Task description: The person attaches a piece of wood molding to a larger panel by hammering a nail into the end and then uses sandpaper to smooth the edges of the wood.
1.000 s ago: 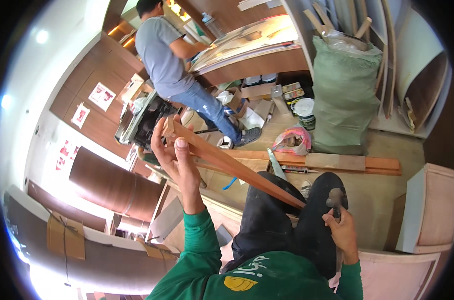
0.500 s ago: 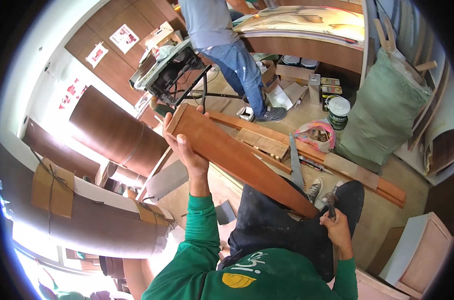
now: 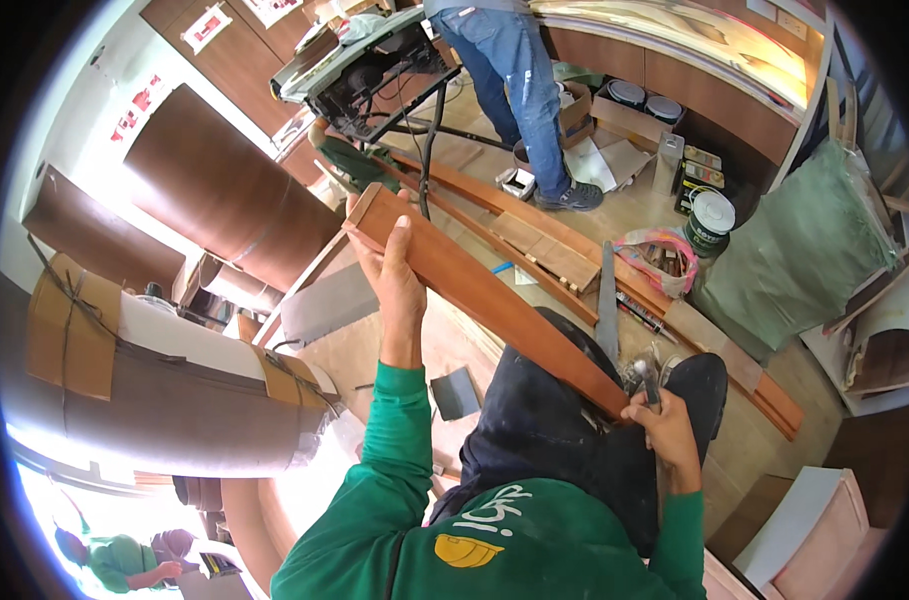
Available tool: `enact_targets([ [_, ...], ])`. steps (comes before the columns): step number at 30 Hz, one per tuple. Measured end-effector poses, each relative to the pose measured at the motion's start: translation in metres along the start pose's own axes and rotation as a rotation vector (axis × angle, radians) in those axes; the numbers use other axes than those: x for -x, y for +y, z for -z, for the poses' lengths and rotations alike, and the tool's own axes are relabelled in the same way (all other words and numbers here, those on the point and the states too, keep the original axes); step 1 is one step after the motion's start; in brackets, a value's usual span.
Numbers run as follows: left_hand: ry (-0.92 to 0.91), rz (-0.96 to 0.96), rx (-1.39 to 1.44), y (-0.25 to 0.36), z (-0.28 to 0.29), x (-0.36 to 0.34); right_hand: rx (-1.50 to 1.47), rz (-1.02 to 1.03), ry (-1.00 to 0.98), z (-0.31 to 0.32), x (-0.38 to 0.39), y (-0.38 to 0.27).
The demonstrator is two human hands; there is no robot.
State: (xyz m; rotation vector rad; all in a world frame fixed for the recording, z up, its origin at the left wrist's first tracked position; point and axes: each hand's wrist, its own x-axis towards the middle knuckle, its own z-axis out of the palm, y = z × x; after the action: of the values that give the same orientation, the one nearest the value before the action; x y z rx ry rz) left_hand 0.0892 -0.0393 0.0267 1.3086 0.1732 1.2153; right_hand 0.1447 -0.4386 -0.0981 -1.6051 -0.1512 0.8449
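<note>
A long, tapered reddish-brown wooden piece (image 3: 489, 305) slants across the front of me, its wide end up at the left and its narrow end over my lap. My left hand (image 3: 401, 290) is closed around the wide end, thumb on the near face. Close to the narrow end, my right hand (image 3: 671, 430) grips a hammer (image 3: 648, 380) with its metal head pointing up. The right fingertips look to be at the tip of the wood; whether they press on it I cannot tell.
Planks and a handsaw (image 3: 607, 305) lie on the floor ahead, beside a pink plastic bag (image 3: 657, 262). Farther right stand a paint bucket (image 3: 712, 218) and a big green sack (image 3: 799, 260). A wrapped roll (image 3: 164, 390) lies at left. Another person (image 3: 504, 90) stands near a machine table (image 3: 364, 75).
The wooden piece's narrow end and my right hand with the hammer have come together. My view has shifted, bringing a second person into sight at the lower left.
</note>
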Motion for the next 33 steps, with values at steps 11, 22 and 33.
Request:
enact_targets([
  [11, 0.031, -0.008, -0.136, -0.014, 0.003, -0.012, -0.195, 0.006, -0.288, -0.012, -0.075, -0.006],
  [22, -0.141, 0.142, 0.116, -0.065, 0.007, -0.063, -0.515, -0.109, -0.149, 0.039, -0.088, 0.068],
  [33, -0.34, 0.518, 0.244, -0.079, -0.004, 0.058, -0.579, -0.059, -0.147, 0.036, -0.07, 0.052],
])
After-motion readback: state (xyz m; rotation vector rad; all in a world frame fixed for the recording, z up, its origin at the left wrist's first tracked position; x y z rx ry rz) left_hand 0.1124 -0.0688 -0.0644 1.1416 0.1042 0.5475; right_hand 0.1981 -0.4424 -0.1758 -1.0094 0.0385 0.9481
